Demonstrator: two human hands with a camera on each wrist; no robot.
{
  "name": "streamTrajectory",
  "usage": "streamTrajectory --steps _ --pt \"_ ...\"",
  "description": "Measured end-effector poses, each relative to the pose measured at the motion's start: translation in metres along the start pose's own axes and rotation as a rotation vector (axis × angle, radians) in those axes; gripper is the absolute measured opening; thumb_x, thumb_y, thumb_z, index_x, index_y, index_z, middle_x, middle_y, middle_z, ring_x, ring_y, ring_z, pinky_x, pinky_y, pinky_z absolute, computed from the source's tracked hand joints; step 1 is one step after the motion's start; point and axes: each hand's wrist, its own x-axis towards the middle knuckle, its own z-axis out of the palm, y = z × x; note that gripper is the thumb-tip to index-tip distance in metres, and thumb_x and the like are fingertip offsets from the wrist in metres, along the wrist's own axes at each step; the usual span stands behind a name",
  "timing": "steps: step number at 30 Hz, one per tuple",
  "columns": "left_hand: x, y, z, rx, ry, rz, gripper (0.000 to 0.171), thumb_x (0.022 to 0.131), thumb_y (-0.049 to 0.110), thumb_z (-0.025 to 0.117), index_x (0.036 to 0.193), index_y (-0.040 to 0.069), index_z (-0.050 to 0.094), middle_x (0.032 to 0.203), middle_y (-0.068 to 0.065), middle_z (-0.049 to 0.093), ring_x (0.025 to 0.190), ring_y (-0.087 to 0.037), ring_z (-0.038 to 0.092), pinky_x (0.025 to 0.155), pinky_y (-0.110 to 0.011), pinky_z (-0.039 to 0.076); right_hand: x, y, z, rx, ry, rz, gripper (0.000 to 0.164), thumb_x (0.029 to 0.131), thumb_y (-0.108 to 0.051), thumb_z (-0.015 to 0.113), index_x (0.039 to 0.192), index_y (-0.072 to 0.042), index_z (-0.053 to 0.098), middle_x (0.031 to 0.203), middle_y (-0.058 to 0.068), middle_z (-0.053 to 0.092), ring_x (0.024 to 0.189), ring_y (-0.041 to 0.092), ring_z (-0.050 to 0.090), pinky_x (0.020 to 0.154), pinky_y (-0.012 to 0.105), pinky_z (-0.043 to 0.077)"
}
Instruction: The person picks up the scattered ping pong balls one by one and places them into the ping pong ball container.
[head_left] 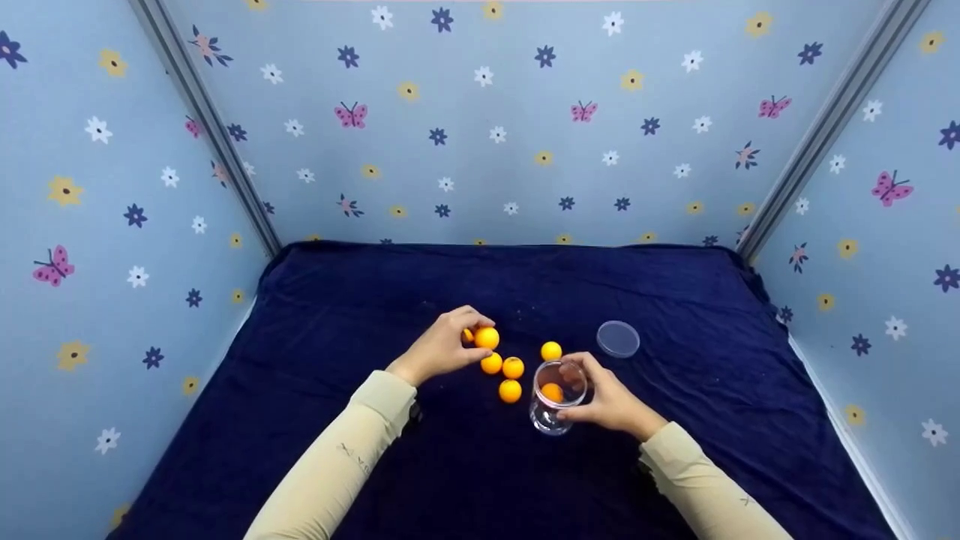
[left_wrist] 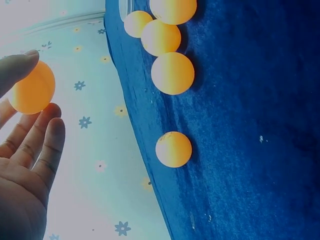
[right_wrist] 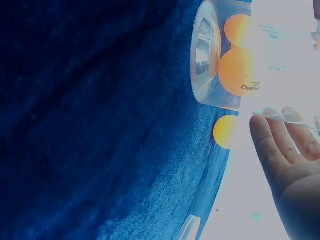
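Between thumb and fingertips my left hand [head_left: 446, 345] pinches an orange table tennis ball [head_left: 487, 337]. In the left wrist view that ball [left_wrist: 34, 91] is raised above the cloth. My right hand [head_left: 611, 397] grips a clear plastic jar [head_left: 550, 424] with its mouth facing up. One orange ball [head_left: 552, 393] shows inside through the mouth; the right wrist view shows orange balls [right_wrist: 237, 72] through the clear wall. Several loose balls [head_left: 513, 367] lie between the hands, one of them [head_left: 467, 335] partly hidden behind the left fingers. Another ball [head_left: 551, 351] sits just beyond the jar.
A round clear lid [head_left: 618, 339] lies flat beyond the right hand. Dark blue cloth [head_left: 337, 292] covers the table. Blue patterned walls [head_left: 480, 165] with metal corner posts [head_left: 217, 135] enclose the back and both sides.
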Motion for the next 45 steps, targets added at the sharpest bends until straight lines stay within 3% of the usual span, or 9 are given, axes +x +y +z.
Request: streamTrajectory --steps 7,16,19,26,37,45 --pt "0.002 0.006 0.003 -0.018 0.017 0.017 0.039 0.092 0.009 0.087 0.128 0.002 0.075 0.117 -0.013 0.072 0.098 -0.025 0.069 0.087 -0.048 0.064 0.002 -0.004 0.003 0.012 -0.002 0.003 0.081 0.074 -0.001 0.096 0.139 0.014 0.051 0.129 0.034 0.071 0.117 0.055 0.069 0.102 0.059 0.057" --pt "0.009 0.012 0.008 -0.022 -0.008 0.020 0.038 0.093 0.011 0.087 0.128 0.002 0.074 0.116 -0.012 0.072 0.098 -0.024 0.069 0.083 -0.035 0.062 0.000 0.002 -0.002 0.015 -0.009 0.002 0.082 0.075 -0.014 0.100 0.141 0.001 0.054 0.134 0.021 0.073 0.122 0.042 0.071 0.106 0.054 0.057" --pt "0.010 0.014 0.009 -0.023 -0.015 0.017 0.039 0.093 0.011 0.087 0.129 0.002 0.074 0.118 -0.013 0.072 0.099 -0.024 0.069 0.084 -0.035 0.062 -0.001 0.004 -0.002 0.013 -0.020 0.000 0.082 0.076 -0.017 0.100 0.141 0.000 0.054 0.135 0.021 0.073 0.123 0.042 0.071 0.107 0.053 0.057" --pt "0.014 0.020 0.011 -0.044 -0.029 0.018 0.040 0.094 0.013 0.086 0.130 0.002 0.074 0.119 -0.013 0.072 0.100 -0.025 0.069 0.088 -0.047 0.064 0.001 0.002 -0.004 -0.010 -0.027 0.003 0.082 0.077 -0.021 0.100 0.141 0.001 0.053 0.135 0.021 0.073 0.124 0.040 0.071 0.106 0.054 0.058" --pt "0.020 0.028 0.019 -0.041 -0.036 0.063 0.038 0.092 0.012 0.088 0.127 0.003 0.075 0.118 -0.012 0.072 0.100 -0.024 0.070 0.086 -0.040 0.064 0.001 0.004 -0.003 -0.010 -0.022 -0.015 0.080 0.077 -0.018 0.100 0.140 0.001 0.054 0.135 0.022 0.072 0.121 0.042 0.072 0.106 0.056 0.057" --pt "0.023 0.035 0.024 -0.057 -0.067 0.075 0.037 0.094 0.014 0.087 0.128 0.003 0.075 0.119 -0.012 0.072 0.099 -0.024 0.069 0.088 -0.043 0.064 0.002 0.003 -0.003 -0.026 -0.020 -0.010 0.081 0.077 -0.019 0.100 0.140 0.001 0.054 0.136 0.022 0.072 0.124 0.041 0.071 0.107 0.056 0.057"
